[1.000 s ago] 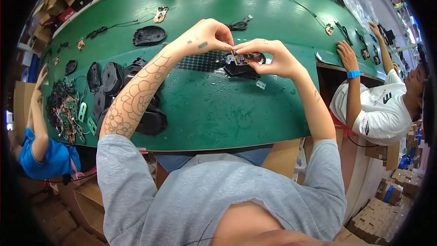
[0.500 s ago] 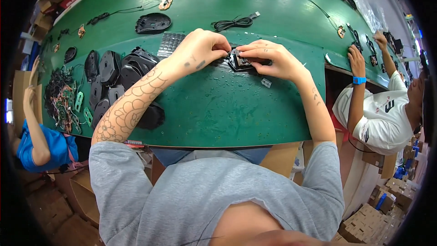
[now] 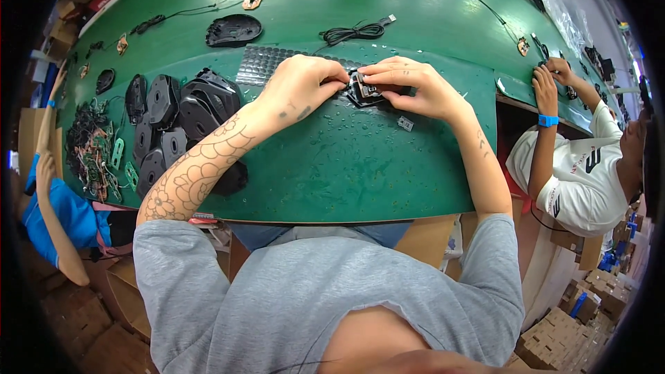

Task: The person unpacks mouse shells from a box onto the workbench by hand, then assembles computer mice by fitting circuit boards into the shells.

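Observation:
A partly assembled computer mouse [image 3: 361,91] lies on the green table in front of me, its black base holding a board and small parts that my fingers partly cover. My right hand [image 3: 415,86] grips the mouse from the right, fingers over the top and thumb at the near side. At its left edge my left hand [image 3: 308,83] is closed, thumb and forefinger pinched together; what they hold is too small to make out. A small clear-grey piece [image 3: 405,123] lies just right of the mouse. Behind it rests a coiled black USB cable [image 3: 353,32].
Black mouse shells [image 3: 166,104] pile up left of my forearm, beside a heap of circuit boards and wires [image 3: 97,145]. A dotted dark sheet [image 3: 258,64] and a mouse cover [image 3: 234,30] lie farther back. Co-workers sit on both sides; one wears a blue wristband [image 3: 547,120].
My left hand has shifted slightly down and left at the mouse's edge. My right hand keeps its grip. On both sides the co-workers' arms have moved.

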Tool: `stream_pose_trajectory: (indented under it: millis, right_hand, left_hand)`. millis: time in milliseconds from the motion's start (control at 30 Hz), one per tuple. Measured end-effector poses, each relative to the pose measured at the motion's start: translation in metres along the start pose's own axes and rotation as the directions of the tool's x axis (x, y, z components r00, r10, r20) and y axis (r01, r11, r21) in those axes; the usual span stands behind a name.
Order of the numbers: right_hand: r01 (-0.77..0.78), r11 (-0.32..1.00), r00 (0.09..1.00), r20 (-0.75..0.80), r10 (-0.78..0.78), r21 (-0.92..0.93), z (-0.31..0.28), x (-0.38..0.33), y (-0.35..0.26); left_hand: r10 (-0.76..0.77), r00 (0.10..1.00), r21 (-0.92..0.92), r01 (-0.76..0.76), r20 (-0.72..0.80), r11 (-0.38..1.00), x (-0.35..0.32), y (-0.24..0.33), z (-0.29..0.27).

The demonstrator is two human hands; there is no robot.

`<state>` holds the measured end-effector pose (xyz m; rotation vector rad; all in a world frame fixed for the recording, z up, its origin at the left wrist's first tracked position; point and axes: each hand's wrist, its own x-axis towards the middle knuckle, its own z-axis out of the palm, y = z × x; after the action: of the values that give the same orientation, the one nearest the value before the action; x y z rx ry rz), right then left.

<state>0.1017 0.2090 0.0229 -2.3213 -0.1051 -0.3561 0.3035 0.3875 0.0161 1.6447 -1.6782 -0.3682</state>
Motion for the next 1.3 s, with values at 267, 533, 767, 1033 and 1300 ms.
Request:
stream_pose_trajectory:
  millis: [267,533,767,1033,1300]
  right_hand:
    - [0.055,0.998,0.998,-0.015,-0.054,0.030,0.001,-0.002,0.001]
    - [0.064,0.998,0.998,0.014,-0.064,-0.010,0.001,-0.004,0.001]
    - [0.092,0.993,0.995,0.047,-0.089,-0.067,-0.001,-0.003,0.004]
    - [0.014,1.000,0.997,0.082,-0.013,-0.012,-0.006,0.002,0.006]
    - [0.008,1.000,0.995,0.102,-0.007,-0.010,-0.010,0.005,0.009]
  left_hand:
    - [-0.015,0.999,-0.078,0.017,0.029,0.997,-0.008,0.004,-0.010]
    - [0.063,0.997,-0.036,-0.061,0.052,0.998,-0.013,-0.004,0.000]
    - [0.074,0.996,0.047,-0.077,0.047,0.996,-0.015,0.000,0.009]
    - [0.107,0.991,0.170,-0.092,-0.079,0.981,-0.020,0.006,0.021]
    - [0.176,0.972,0.331,-0.116,-0.158,0.937,-0.021,0.012,0.036]
